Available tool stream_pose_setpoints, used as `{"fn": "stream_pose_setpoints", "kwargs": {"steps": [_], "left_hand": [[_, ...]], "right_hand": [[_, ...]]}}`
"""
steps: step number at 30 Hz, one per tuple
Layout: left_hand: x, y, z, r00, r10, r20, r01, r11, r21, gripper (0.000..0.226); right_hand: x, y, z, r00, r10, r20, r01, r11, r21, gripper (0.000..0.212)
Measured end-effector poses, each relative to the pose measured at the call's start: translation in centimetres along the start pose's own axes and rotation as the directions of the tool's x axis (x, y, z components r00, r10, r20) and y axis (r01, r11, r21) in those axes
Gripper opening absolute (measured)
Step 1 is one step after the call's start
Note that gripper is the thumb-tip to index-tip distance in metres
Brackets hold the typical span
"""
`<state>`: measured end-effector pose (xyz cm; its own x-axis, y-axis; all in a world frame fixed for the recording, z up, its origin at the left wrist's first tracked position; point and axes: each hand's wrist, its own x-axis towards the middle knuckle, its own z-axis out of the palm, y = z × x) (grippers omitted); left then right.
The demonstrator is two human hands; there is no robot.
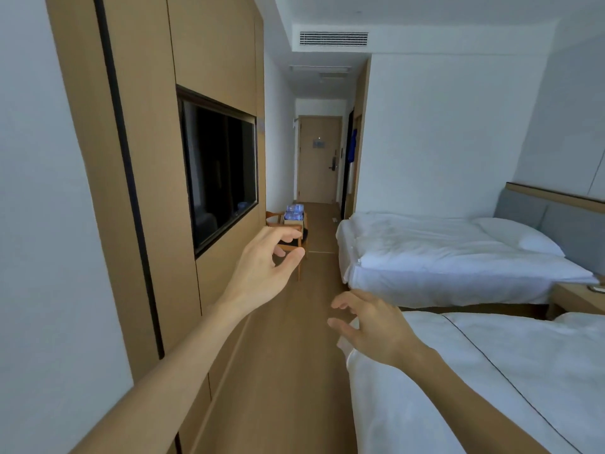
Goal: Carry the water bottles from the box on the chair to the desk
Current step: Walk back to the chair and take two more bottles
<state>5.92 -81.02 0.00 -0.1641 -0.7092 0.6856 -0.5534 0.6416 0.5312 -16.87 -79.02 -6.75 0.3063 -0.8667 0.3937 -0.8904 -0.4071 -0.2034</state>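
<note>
We see the bottles (pixel 294 209) standing in the box (pixel 293 220) on the chair (pixel 288 235), far down the floor (pixel 288 322) beside the wood wall (pixel 147 158). Our left hand (pixel 262 267) reaches forward, fingers loosely curled, holding nothing. Our right hand (pixel 366 326) hangs lower with fingers spread and relaxed, also holding nothing, just beside the near bed's (pixel 491 388) corner. Both hands are well apart from the chair.

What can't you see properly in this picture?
- Water bottles in the box: head view, too small and far to count.
- Chair: partly hidden behind the left hand.
- Desk: not in view.
- Nightstand: cut off by the right edge.
- Near bed: cut off by the bottom edge, partly behind the right hand.
</note>
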Motion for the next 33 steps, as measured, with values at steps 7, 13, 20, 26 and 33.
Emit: {"fn": "stream_pose_setpoints", "kwargs": {"steps": [7, 13, 20, 26, 33], "left_hand": [[10.0, -9.1, 6.9, 0.999, 0.022, 0.028, -0.022, 1.000, 0.018, 0.026], [20.1, -16.0, 13.1, 1.000, 0.024, 0.019, -0.024, 0.999, 0.025, 0.022], [30.9, -24.0, 19.0, 1.000, -0.024, 0.015, 0.023, 0.998, 0.051, 0.022], [39.1, -31.4, 23.5, 0.999, -0.045, 0.002, 0.045, 0.999, 0.026, 0.021], [49.3, -42.9, 28.8, 0.999, -0.042, 0.004, 0.042, 0.999, 0.007, 0.021]], "right_hand": [[11.6, 8.3, 4.8, 0.998, 0.055, 0.010, -0.055, 0.998, 0.007, 0.034], [22.9, 17.0, 8.8, 1.000, 0.010, 0.010, -0.011, 1.000, 0.029, 0.034], [36.3, 25.8, 11.6, 0.999, -0.021, 0.034, 0.019, 0.998, 0.065, 0.034], [46.3, 31.4, 15.3, 0.998, -0.051, 0.048, 0.050, 0.998, 0.037, 0.035], [59.6, 37.7, 20.8, 0.997, -0.051, 0.055, 0.051, 0.999, 0.011, 0.034]]}}
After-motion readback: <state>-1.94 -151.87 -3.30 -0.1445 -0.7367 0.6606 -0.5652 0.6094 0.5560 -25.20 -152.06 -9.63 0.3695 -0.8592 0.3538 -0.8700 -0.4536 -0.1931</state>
